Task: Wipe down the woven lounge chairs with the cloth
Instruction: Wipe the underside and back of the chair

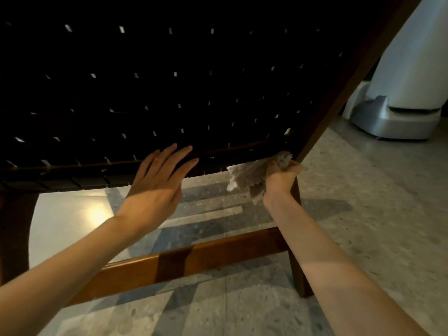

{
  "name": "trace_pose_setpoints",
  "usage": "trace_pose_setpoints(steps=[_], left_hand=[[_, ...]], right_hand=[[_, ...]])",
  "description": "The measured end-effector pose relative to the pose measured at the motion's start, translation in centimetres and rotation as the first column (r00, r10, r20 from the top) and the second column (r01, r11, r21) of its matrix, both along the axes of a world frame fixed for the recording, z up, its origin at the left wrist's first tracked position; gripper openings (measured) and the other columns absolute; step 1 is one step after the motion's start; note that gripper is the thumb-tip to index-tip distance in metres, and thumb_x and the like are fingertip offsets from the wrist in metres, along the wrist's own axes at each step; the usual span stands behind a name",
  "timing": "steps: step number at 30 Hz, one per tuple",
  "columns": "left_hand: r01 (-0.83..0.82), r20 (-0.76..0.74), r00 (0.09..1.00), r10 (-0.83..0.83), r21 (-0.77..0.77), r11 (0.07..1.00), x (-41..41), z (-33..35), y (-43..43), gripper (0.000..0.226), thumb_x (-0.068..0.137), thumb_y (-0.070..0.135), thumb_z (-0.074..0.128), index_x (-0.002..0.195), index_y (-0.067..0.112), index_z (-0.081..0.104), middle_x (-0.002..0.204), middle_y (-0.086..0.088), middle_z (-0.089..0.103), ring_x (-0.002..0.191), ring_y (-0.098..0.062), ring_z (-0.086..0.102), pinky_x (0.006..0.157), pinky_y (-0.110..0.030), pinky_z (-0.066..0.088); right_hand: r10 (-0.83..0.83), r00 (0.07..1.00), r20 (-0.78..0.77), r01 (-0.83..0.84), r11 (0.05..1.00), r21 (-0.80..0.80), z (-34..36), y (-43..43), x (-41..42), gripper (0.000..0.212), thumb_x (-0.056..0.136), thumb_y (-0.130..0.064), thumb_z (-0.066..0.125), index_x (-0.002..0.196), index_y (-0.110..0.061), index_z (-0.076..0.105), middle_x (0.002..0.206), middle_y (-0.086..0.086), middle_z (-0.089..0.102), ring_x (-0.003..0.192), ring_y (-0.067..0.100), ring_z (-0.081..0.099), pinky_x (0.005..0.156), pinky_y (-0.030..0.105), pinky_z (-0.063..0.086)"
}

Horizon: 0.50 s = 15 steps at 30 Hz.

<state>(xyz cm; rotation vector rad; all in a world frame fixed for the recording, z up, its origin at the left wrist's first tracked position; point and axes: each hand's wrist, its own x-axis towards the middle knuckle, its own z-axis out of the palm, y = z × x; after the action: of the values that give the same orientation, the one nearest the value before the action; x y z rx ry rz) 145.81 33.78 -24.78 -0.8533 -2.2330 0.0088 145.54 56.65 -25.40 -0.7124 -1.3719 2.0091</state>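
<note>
A lounge chair with a dark woven back (169,81) and a brown wooden frame fills the upper view, seen from behind and low. My left hand (160,180) lies flat with straight fingers against the lower edge of the weave. My right hand (281,177) grips a crumpled grey-beige cloth (249,178) and holds it at the bottom right corner of the weave, where the slanted side rail (339,98) meets the rear leg (299,270). Part of the cloth hangs loose to the left of my fist.
A wooden crossbar (194,260) runs low between the chair legs above the speckled stone floor (375,202). A dark left leg (14,229) stands at the left edge. A white and grey appliance base (397,117) sits at the far right.
</note>
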Motion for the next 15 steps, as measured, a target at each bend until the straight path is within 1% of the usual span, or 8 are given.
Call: trace_pose_setpoints(steps=[2,4,7,8,10,12,14,15], left_hand=[[-0.025,0.017,1.000,0.025,-0.011,1.000,0.1,0.1,-1.0,0.053,0.086,0.005,0.060,0.137,0.008,0.048,0.144,-0.014,0.044,0.136,-0.032,0.032,0.113,-0.044,0.018],[-0.058,0.024,0.998,0.058,-0.028,0.998,0.3,0.2,-2.3,0.059,0.082,0.005,0.063,0.138,0.009,0.047,0.143,-0.013,0.045,0.135,-0.033,0.035,0.113,-0.043,0.017],[-0.112,-0.010,0.994,0.112,-0.066,0.991,0.7,0.1,-4.7,0.057,0.085,0.006,0.057,0.140,0.010,0.045,0.143,-0.014,0.044,0.135,-0.032,0.034,0.112,-0.044,0.018],[-0.132,-0.017,0.991,0.131,-0.071,0.989,0.8,0.0,-5.6,0.058,0.084,0.005,0.058,0.141,0.011,0.044,0.144,-0.014,0.044,0.135,-0.032,0.033,0.112,-0.044,0.018],[-0.173,-0.001,0.985,0.174,-0.078,0.982,1.2,-0.2,-7.3,0.066,0.080,0.004,0.064,0.141,0.012,0.043,0.143,-0.014,0.044,0.133,-0.033,0.034,0.110,-0.045,0.019],[-0.211,0.025,0.977,0.213,-0.084,0.974,1.7,-0.3,-9.0,0.073,0.076,0.004,0.068,0.143,0.014,0.041,0.143,-0.013,0.044,0.133,-0.032,0.035,0.109,-0.045,0.021],[-0.243,0.032,0.968,0.247,-0.093,0.966,2.2,-0.4,-10.5,0.075,0.076,0.005,0.070,0.144,0.014,0.039,0.144,-0.013,0.043,0.133,-0.032,0.034,0.110,-0.045,0.019],[-0.256,0.031,0.965,0.260,-0.093,0.962,2.5,-0.5,-11.3,0.075,0.076,0.005,0.070,0.144,0.014,0.039,0.144,-0.013,0.043,0.134,-0.032,0.033,0.111,-0.045,0.018]], right_hand=[[0.041,0.999,-0.019,-0.041,0.999,-0.006,0.1,-0.4,0.4,0.035,0.097,-0.003,0.045,0.128,-0.011,0.030,0.118,0.009,0.046,0.108,0.023,0.050,0.097,0.038,0.043],[0.094,0.995,-0.035,-0.095,0.995,-0.007,-0.1,-0.7,0.8,0.037,0.098,-0.003,0.044,0.129,-0.013,0.028,0.128,0.011,0.045,0.112,0.021,0.049,0.101,0.039,0.041],[0.173,0.985,-0.024,-0.173,0.985,-0.004,-0.3,-1.8,1.5,0.055,0.098,-0.004,0.044,0.144,-0.017,0.016,0.143,0.012,0.038,0.129,0.027,0.043,0.109,0.049,0.035],[0.195,0.980,-0.026,-0.195,0.981,0.005,-0.3,-2.6,1.8,0.058,0.098,-0.003,0.044,0.146,-0.019,0.016,0.143,0.011,0.039,0.131,0.027,0.042,0.110,0.050,0.035],[0.235,0.971,-0.035,-0.234,0.971,0.044,-0.7,-4.6,2.3,0.049,0.097,-0.001,0.045,0.137,-0.023,0.026,0.133,0.008,0.045,0.126,0.026,0.046,0.108,0.049,0.037],[0.274,0.961,-0.040,-0.271,0.961,0.063,-1.0,-7.0,2.6,0.048,0.096,0.003,0.044,0.136,-0.017,0.027,0.135,0.012,0.044,0.124,0.026,0.046,0.110,0.048,0.036],[0.309,0.949,-0.065,-0.306,0.951,0.049,-1.2,-9.3,2.8,0.063,0.095,0.010,0.039,0.147,-0.013,0.013,0.142,0.011,0.037,0.128,0.024,0.041,0.112,0.037,0.029],[0.327,0.942,-0.076,-0.323,0.945,0.050,-1.4,-10.4,2.9,0.065,0.094,0.012,0.037,0.148,-0.013,0.011,0.140,0.009,0.037,0.125,0.020,0.042,0.107,0.028,0.031]])
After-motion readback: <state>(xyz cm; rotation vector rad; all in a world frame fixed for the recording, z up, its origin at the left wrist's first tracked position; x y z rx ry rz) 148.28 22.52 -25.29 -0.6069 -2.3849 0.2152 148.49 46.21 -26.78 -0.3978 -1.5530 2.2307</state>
